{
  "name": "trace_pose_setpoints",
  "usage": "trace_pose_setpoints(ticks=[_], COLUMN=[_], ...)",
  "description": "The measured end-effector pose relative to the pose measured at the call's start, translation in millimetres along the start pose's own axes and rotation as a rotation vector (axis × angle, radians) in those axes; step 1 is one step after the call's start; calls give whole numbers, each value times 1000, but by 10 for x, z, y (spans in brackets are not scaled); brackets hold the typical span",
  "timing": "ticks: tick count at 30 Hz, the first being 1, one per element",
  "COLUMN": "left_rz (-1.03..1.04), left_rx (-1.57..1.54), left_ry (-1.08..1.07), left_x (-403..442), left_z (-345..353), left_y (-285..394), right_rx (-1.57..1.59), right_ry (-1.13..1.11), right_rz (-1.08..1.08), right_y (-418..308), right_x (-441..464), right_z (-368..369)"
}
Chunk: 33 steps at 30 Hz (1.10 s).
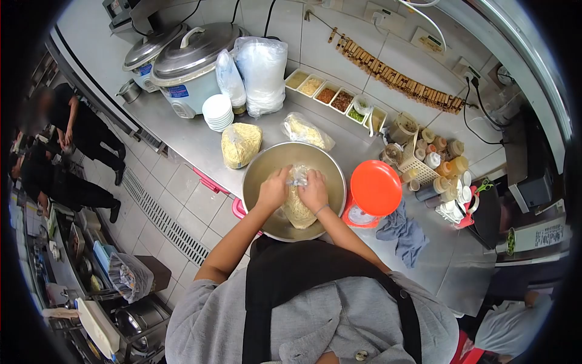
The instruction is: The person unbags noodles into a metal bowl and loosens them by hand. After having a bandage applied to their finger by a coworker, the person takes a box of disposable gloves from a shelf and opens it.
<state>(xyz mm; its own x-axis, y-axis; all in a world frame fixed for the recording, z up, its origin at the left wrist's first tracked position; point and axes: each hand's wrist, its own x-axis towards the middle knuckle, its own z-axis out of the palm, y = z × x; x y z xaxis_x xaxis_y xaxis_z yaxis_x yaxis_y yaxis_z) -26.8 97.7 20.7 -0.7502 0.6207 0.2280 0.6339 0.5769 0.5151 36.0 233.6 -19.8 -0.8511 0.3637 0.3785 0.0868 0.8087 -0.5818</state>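
Inside a large steel mixing bowl point(254, 173) lies a clear plastic bag of pale yellow, finely cut food point(299, 209). My left hand point(274, 189) is closed on the gathered top of this bag from the left. From the right, my right hand point(313, 191) grips the same twisted plastic. The fingertips are partly hidden by the plastic and the hands. Just beyond the bowl, a full bag of similar yellow food point(241, 144) stands at the left, and a smaller bag point(308, 131) lies by the far rim.
An orange-topped scale point(376, 188) stands right of the bowl, beside a grey cloth point(403, 233). Several condiment tubs point(325, 95) line the wall. A bottle basket point(418, 164) is at right. Rice cookers point(194, 67) and stacked white bowls point(217, 112) stand left. Two people point(73, 121) are across the aisle.
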Motion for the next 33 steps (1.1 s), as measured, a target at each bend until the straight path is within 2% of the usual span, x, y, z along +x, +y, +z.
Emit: trace_pose_setpoints(ticks=[1, 5, 11, 13, 17, 19, 20, 22, 23, 25, 26, 28, 32, 33], left_rz=[61, 41, -71, -128, -137, -272, -273, -195, -197, -52, -52, 115, 175, 183], left_rx=[-4, 55, 73, 71, 17, -59, -61, -151, -150, -213, -213, -201, -154, -162], left_ry=[69, 30, -44, -120, -105, -219, -213, -10, -13, 141, 140, 99, 10, 17], left_x=[-22, -164, -290, -287, -279, -200, -172, -129, -105, 0, 58, 161, 237, 252], left_z=[-69, -223, -171, -154, -61, 7, 44, 36, 0, -153, -230, -369, -423, -413], left_y=[-30, -141, -337, -370, -394, -404, -401, -284, -242, -115, -42, 94, 221, 233], right_rx=[-32, -11, 16, 63, 115, 102, 99, 1, 2, 4, 5, -27, 62, 124], right_ry=[-35, -111, -132, -268, -336, -335, -335, -107, -109, -86, -87, -37, 22, 93], right_rz=[47, 18, 92, 178, 179, 195, 189, -36, -33, -145, -144, -195, -222, -247], right_y=[-16, -21, 48, 101, 331, 242, 185, -48, -98, -163, -172, -220, -253, -291], right_x=[-6, -114, -146, -135, -133, -95, -71, -37, -41, -16, -4, 46, 22, 9], right_z=[-44, -106, -93, -149, -140, -206, -226, -297, -268, -230, -248, -331, -345, -328])
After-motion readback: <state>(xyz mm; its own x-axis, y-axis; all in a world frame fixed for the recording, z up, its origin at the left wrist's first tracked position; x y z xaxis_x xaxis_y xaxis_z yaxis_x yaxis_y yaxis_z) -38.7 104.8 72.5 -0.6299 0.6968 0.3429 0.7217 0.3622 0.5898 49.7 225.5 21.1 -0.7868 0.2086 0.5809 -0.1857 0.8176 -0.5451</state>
